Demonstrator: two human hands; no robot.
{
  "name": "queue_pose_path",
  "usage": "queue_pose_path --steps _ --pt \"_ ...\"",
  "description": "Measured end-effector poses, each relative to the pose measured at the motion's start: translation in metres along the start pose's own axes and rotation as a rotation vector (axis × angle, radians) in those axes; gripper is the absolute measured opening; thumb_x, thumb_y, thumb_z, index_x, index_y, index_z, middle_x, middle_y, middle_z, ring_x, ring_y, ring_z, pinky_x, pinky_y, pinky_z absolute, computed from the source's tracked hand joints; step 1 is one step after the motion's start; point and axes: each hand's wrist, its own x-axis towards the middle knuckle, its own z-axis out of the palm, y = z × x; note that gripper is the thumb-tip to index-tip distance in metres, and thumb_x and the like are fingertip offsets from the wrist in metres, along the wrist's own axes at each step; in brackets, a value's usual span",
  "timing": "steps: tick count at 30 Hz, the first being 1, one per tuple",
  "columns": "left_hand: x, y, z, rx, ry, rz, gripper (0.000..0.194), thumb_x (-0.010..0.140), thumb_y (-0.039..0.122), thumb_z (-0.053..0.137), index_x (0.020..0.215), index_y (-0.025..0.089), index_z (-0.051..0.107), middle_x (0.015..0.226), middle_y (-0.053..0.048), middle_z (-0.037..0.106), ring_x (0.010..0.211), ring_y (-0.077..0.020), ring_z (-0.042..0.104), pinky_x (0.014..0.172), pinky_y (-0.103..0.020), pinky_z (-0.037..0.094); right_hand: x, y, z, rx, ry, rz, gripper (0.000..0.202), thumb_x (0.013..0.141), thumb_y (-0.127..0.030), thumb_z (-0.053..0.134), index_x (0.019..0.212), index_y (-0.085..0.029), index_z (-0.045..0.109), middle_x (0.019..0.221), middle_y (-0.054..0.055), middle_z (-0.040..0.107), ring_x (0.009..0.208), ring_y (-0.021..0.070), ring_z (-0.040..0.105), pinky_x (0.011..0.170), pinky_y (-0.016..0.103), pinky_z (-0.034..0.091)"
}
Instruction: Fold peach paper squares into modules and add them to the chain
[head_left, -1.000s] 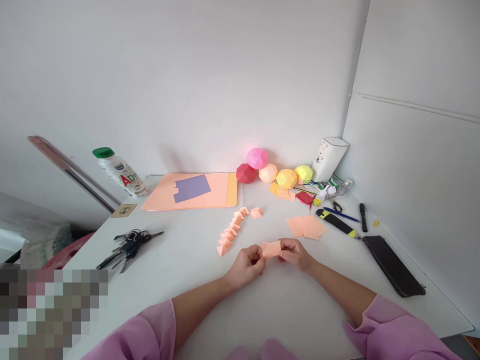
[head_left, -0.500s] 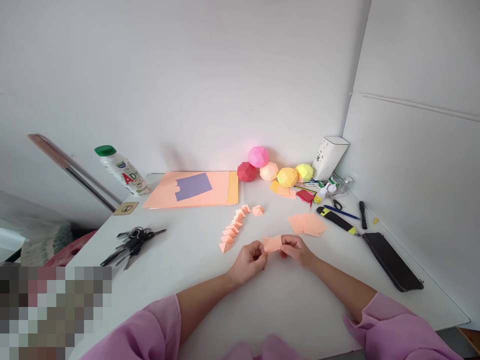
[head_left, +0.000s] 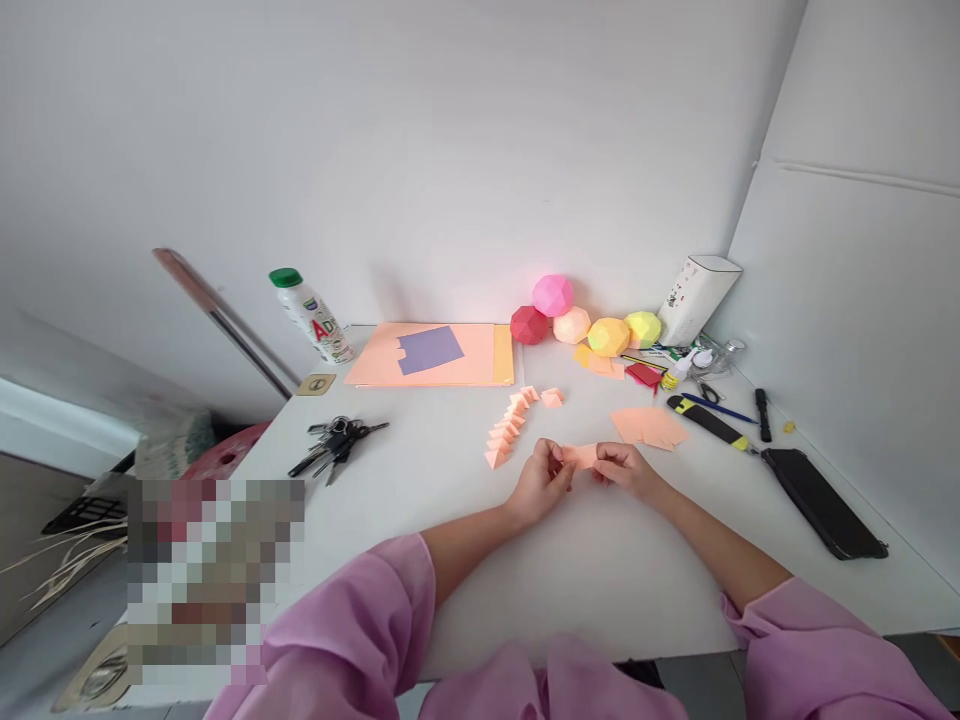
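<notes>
Between my two hands is a small peach piece of paper [head_left: 581,457], held just above the white table. My left hand [head_left: 541,480] pinches its left end, and my right hand [head_left: 626,468] pinches the right end. Fingers cover both ends of the paper. Left of my hands runs a row of folded peach paper pieces [head_left: 507,430], with one more folded piece [head_left: 552,398] apart at the row's far end. Several flat peach paper pieces [head_left: 649,427] lie overlapping just beyond my right hand.
Faceted paper balls [head_left: 608,337] stand along the wall. A stack of peach sheets [head_left: 375,357] bears a purple paper [head_left: 433,350]. Keys [head_left: 337,446] and a bottle [head_left: 311,318] are left; a utility knife [head_left: 706,423], black pouch [head_left: 823,502], glue bottle [head_left: 677,371] and scissors [head_left: 707,391] are right.
The view has shifted, so the whole scene sits further right and slightly higher. My left thumb now lies on the front of the paper, which shows less between my hands.
</notes>
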Motion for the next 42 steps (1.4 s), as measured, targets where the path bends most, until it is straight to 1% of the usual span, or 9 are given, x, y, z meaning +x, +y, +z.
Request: queue_pose_path --steps 6,8,10,13,15,18,25,37,42 --pt "-0.001 0.003 -0.002 0.143 -0.021 0.101 0.012 0.085 0.029 0.045 0.081 0.020 0.038 0.061 0.007 0.043 0.051 -0.0077 0.047 0.050 -0.021 0.038 0.001 -0.008 0.005 -0.085 0.029 0.004 0.023 0.069 -0.033 0.060 0.055 -0.016 0.053 0.056 0.000 0.055 0.051 0.0115 0.048 0.048 0.023 0.037" --pt "-0.001 0.004 -0.002 0.178 -0.003 0.110 0.008 0.085 0.026 0.046 0.089 0.020 0.043 0.063 0.005 0.045 0.052 -0.0085 0.046 0.052 -0.022 0.039 0.001 -0.007 0.006 -0.119 0.049 -0.001 0.024 0.069 -0.034 0.060 0.054 -0.016 0.054 0.055 0.000 0.055 0.051 0.0116 0.047 0.048 0.024 0.036" --pt "-0.001 0.002 -0.003 0.209 0.016 0.127 0.017 0.083 0.022 0.048 0.100 0.021 0.046 0.073 0.002 0.050 0.055 -0.0092 0.048 0.055 -0.024 0.042 0.000 -0.007 0.008 -0.143 0.070 -0.002 0.026 0.070 -0.035 0.060 0.054 -0.016 0.054 0.056 0.001 0.056 0.051 0.0113 0.046 0.049 0.024 0.036" --pt "0.001 -0.001 -0.005 0.324 0.026 0.238 0.031 0.083 0.018 0.045 0.114 0.022 0.047 0.089 -0.002 0.052 0.061 -0.0103 0.050 0.061 -0.026 0.045 -0.001 -0.009 0.009 -0.147 0.071 0.005 0.028 0.072 -0.037 0.060 0.055 -0.016 0.053 0.058 0.001 0.056 0.054 0.0120 0.048 0.050 0.024 0.037" --pt "0.003 -0.004 -0.005 0.365 0.026 0.272 0.035 0.083 0.018 0.045 0.118 0.020 0.047 0.090 -0.003 0.050 0.064 -0.0114 0.050 0.063 -0.028 0.046 -0.001 -0.012 0.010 -0.147 0.064 0.000 0.029 0.073 -0.039 0.060 0.055 -0.016 0.054 0.058 0.001 0.056 0.055 0.0123 0.048 0.050 0.024 0.037" --pt "0.005 -0.007 -0.006 0.375 0.020 0.259 0.040 0.081 0.018 0.049 0.121 0.018 0.045 0.090 -0.004 0.049 0.067 -0.0127 0.050 0.065 -0.029 0.047 -0.002 -0.014 0.010 -0.159 0.057 -0.011 0.031 0.072 -0.041 0.061 0.056 -0.015 0.056 0.060 0.002 0.056 0.055 0.0123 0.048 0.049 0.024 0.037" --pt "0.005 -0.005 -0.006 0.330 0.003 0.218 0.038 0.080 0.017 0.051 0.118 0.020 0.047 0.090 -0.004 0.049 0.068 -0.0128 0.050 0.066 -0.029 0.048 -0.001 -0.007 0.006 -0.195 0.047 -0.017 0.032 0.073 -0.045 0.060 0.064 -0.015 0.063 0.066 0.004 0.060 0.060 0.0145 0.052 0.051 0.025 0.040" --pt "0.007 -0.009 -0.005 0.276 -0.008 0.198 0.016 0.079 0.015 0.052 0.094 0.019 0.053 0.089 -0.002 0.052 0.063 -0.0096 0.048 0.060 -0.025 0.045 -0.001 -0.009 0.006 -0.193 0.062 0.020 0.032 0.070 -0.047 0.062 0.065 -0.015 0.067 0.068 0.006 0.063 0.061 0.0164 0.053 0.052 0.026 0.041" --pt "0.006 -0.006 -0.005 0.257 -0.006 0.171 0.014 0.077 0.013 0.052 0.090 0.018 0.053 0.087 -0.002 0.053 0.062 -0.0090 0.047 0.058 -0.024 0.045 0.000 -0.009 0.005 -0.205 0.046 0.023 0.032 0.071 -0.046 0.062 0.064 -0.016 0.066 0.067 0.006 0.062 0.061 0.0166 0.053 0.052 0.027 0.042"
